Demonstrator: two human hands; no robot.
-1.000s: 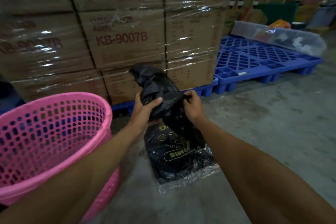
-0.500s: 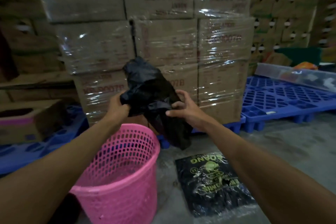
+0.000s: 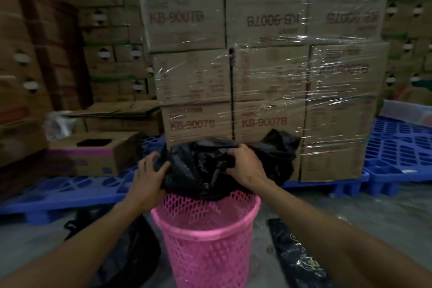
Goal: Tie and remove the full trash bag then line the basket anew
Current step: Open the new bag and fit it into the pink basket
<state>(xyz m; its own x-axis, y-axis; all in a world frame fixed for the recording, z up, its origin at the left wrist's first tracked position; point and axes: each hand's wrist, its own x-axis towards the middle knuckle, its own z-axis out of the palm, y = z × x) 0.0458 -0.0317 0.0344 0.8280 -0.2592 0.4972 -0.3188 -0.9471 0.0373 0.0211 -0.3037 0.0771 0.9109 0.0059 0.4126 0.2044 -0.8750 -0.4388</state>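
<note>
A pink mesh basket [image 3: 208, 243] stands upright on the floor in front of me. A crumpled new black bag [image 3: 203, 170] hangs over the basket's far rim, its lower end dipping into the mouth. My left hand [image 3: 147, 177] grips the bag's left side. My right hand [image 3: 245, 166] grips its top right, fingers curled into the plastic. A dark full trash bag [image 3: 126, 250] lies on the floor left of the basket, partly hidden by my left forearm.
A pack of black bags in clear wrap [image 3: 301, 262] lies on the floor right of the basket. Shrink-wrapped cartons [image 3: 268, 72] on blue pallets [image 3: 397, 159] stand just behind. An open cardboard box [image 3: 93, 154] sits at left.
The bag has come down from chest height onto the basket's mouth, and both hands have spread it wider. The view has turned to centre on the basket.
</note>
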